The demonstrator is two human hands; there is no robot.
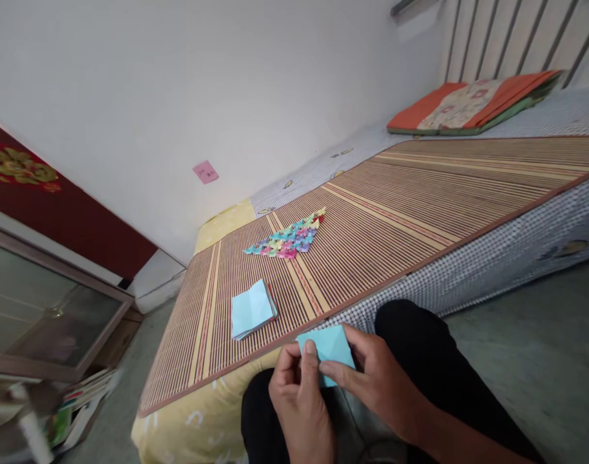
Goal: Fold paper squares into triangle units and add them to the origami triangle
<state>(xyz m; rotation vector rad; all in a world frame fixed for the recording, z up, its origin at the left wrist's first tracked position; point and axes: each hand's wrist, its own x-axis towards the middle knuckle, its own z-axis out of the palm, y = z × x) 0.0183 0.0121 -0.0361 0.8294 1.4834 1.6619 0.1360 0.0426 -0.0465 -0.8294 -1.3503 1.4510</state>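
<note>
A light blue paper square [329, 347] is held over my lap, just off the bed's edge. My left hand [298, 393] pinches its left side with thumb and fingers closed. My right hand [374, 377] grips its right side, fingers pressed on the sheet. On the bamboo mat [395, 219] in front lies a small stack of light blue paper sheets [252, 309], creased on top. Farther back on the mat sits a triangle of several small multicoloured folded paper pieces [287, 237].
The mat covers a bed with a checked sheet [507, 258] and a yellow cover [202, 419]. An orange folded cushion [468, 103] lies at the far end. A white wall with a pink note [205, 172] runs along the left. A glass-fronted cabinet [43, 309] stands at lower left.
</note>
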